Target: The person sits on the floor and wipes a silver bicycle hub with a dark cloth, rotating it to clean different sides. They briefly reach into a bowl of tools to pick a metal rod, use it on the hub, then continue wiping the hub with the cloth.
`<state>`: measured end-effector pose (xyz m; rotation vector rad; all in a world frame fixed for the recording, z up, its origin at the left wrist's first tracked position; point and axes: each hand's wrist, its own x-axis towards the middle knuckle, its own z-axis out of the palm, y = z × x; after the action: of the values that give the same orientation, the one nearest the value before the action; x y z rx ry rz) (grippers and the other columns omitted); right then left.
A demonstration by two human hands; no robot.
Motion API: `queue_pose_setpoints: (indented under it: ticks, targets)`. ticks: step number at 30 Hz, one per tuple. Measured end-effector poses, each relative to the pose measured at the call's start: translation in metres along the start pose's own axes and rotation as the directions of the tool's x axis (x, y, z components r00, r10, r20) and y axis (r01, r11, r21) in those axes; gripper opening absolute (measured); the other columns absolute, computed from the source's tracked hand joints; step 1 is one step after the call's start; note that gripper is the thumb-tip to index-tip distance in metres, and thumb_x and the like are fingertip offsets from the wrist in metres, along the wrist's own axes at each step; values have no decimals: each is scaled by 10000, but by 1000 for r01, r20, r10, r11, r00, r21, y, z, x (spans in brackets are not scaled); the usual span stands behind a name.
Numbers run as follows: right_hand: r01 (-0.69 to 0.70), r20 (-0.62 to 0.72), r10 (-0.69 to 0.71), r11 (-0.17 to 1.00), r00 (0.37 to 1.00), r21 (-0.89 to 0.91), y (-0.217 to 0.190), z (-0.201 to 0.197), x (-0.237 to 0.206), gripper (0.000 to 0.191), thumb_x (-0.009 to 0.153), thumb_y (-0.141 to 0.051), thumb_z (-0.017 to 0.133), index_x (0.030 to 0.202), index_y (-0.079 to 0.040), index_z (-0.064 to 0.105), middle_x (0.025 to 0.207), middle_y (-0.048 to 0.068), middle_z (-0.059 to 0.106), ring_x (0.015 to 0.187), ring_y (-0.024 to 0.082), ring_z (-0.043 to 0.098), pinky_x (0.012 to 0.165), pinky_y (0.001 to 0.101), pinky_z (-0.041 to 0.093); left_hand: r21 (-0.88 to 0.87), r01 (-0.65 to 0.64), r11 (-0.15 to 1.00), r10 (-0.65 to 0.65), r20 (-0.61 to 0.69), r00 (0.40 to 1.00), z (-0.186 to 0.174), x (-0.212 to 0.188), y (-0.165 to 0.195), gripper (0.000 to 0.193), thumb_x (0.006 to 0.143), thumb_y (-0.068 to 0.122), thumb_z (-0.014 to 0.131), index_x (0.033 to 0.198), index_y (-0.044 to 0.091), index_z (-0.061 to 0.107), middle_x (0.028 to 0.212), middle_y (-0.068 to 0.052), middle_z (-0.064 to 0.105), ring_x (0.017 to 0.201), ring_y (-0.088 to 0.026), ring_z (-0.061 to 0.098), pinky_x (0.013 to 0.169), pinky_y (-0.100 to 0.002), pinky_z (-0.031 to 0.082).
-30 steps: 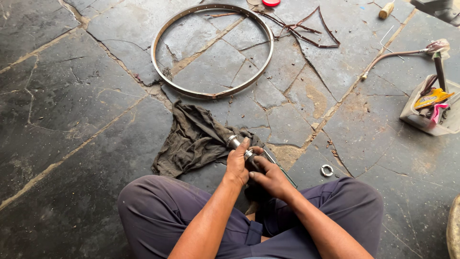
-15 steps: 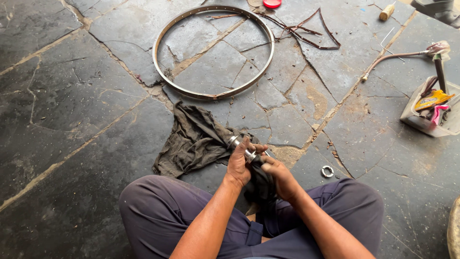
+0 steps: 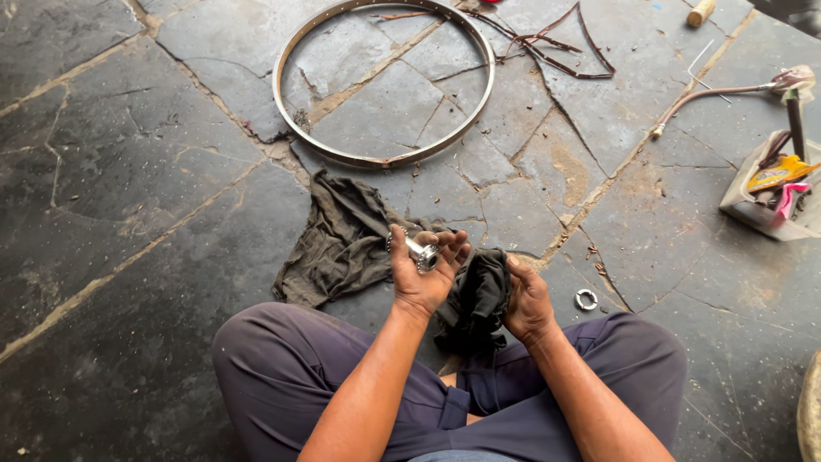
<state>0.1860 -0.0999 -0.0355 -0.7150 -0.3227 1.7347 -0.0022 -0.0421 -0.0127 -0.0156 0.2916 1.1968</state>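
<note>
With the left hand (image 3: 421, 278) curled around the small metal hub (image 3: 421, 253) above the lap and the right hand (image 3: 526, 299) clutching a black rag (image 3: 475, 295), wiping works best if the hub is turned slowly against a clean fold.

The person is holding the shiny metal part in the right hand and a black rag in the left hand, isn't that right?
Not quite: the hands are swapped. In the head view, the left hand holds the shiny metal part, and the right hand holds the black rag.

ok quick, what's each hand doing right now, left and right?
Left hand: closed on a small shiny metal cylinder.
Right hand: closed on a crumpled black cloth.
</note>
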Motion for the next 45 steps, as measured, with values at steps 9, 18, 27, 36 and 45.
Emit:
queue_pose_setpoints:
  ticks: [9,18,27,36,45]
  targets:
    - [-24,-32,22,998,999,-59,9,16,-8,389,972,-321,566,1233,-40,637,1160,85,693,1071,213,654,958,367,521,64,-13,998,13,5,1000,4,-4,-4,735,932,750,544,748,55,692,899,-160,734,1085,-375,674,984,-497,538]
    - [-2,13,2,999,1000,-54,7,17,-8,395,973,-302,564,1254,-31,624,1193,86,685,1113,212,637,992,361,499,44,-60,997,58,60,997,13,-7,-7,861,917,851,405,777,55,701,896,-150,727,1071,-385,665,960,-509,539]
    - [15,25,-13,997,1000,-69,7,19,-9,400,971,-296,566,1263,-27,617,1193,85,674,1117,207,631,997,356,497,40,-62,997,57,124,991,8,-5,-8,924,938,867,339,804,32,712,952,-160,738,1108,-398,660,989,-524,518]
    - [16,21,-14,995,1000,-99,7,19,-10,414,981,-306,567,1259,-2,613,1172,98,680,1083,205,640,961,357,512,-61,14,998,-5,145,989,1,-2,-8,749,999,701,412,792,41,699,1016,-165,747,1172,-388,642,1085,-531,452]
    - [37,48,-31,990,998,-134,6,23,-11,437,982,-295,568,1296,5,606,1197,95,674,1104,192,638,976,344,508,26,-14,1000,13,60,998,2,-1,-8,705,967,671,493,780,29,715,973,-172,755,1085,-365,679,998,-486,509]
